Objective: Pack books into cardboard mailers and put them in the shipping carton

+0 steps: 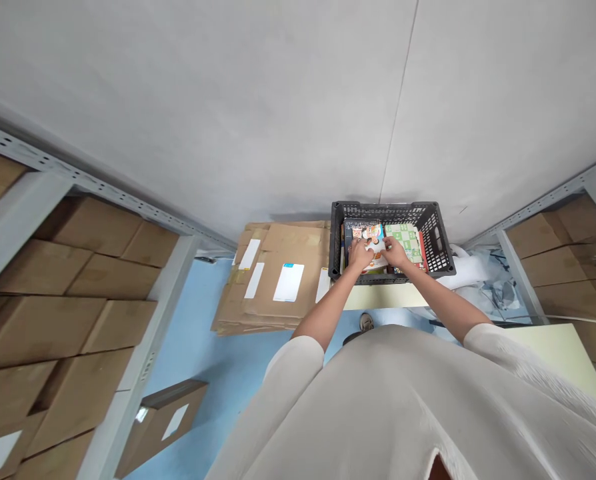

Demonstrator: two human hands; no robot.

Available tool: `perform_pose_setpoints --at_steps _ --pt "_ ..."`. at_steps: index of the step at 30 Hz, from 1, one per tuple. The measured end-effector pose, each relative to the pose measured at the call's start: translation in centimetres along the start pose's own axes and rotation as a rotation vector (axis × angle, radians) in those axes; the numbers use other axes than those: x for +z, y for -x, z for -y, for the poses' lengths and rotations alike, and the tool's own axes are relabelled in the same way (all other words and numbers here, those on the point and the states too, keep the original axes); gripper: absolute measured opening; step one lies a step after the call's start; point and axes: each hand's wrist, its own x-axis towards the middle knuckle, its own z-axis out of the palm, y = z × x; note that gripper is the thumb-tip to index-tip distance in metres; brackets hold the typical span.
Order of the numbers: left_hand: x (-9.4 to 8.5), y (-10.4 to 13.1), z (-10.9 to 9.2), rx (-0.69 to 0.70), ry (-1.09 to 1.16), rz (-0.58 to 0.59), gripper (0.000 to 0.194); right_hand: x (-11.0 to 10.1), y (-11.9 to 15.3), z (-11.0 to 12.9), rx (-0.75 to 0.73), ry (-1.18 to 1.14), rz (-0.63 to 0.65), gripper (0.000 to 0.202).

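Inside a black crate (335, 243), a person's left hand (359, 256) and right hand (395, 253) clamp an illustrated book (375, 233) between them, other books (406, 241) already lying there.

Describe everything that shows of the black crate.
The black crate, apparently plastic, is rectangular and open-topped, with slotted walls and a handle opening in its right end. It stands upright on a pale yellow surface, near the grey wall. Books lie inside, where the left hand and right hand reach in.

Matt brown cardboard sheets (305, 247), perforated black plastic crate (418, 212), glossy paper book covers (377, 233), smooth-looking grey wall (278, 107).
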Motion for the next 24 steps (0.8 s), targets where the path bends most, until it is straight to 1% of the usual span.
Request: perform_pose_setpoints --at_steps 3,6,9,11,13,15,18,21,24 --pt "0.0 0.2 -0.1 0.029 0.038 -0.015 0.04 -0.3 0.3 0.4 0.007 -0.097 -0.042 0.043" --pt "0.0 0.6 -0.9 0.099 0.099 -0.041 0.038 -1.9 0.6 1.1 -0.012 -0.207 -0.085 0.04" --pt "0.2 0.7 -2.8 0.229 0.186 -0.087 0.04 -5.1 1.4 2.0 -0.091 -0.293 -0.144 0.038" --pt "0.6 0.8 -4.8 0.319 0.238 -0.113 0.042 -8.0 2.3 2.3 -0.143 -0.339 -0.194 0.038" --pt "1.6 1.1 -7.1 0.406 0.282 -0.122 0.044 -11.3 3.8 2.3 -0.179 -0.388 -0.254 0.038" --pt "3.2 1.7 -9.7 0.48 0.327 -0.112 0.046 -14.7 5.7 1.7 -0.19 -0.43 -0.316 0.038" --pt "6.7 3.4 -13.8 0.533 0.401 -0.054 0.05 -19.7 9.5 -0.4 -0.185 -0.453 -0.415 0.039" --pt "11.0 6.3 -17.8 0.545 0.459 0.048 0.051 -24.1 14.4 -3.9 -0.159 -0.418 -0.559 0.039" --pt "15.8 10.2 -21.5 0.559 0.465 0.15 0.048 -27.6 20.3 -8.6 -0.071 -0.366 -0.706 0.04"
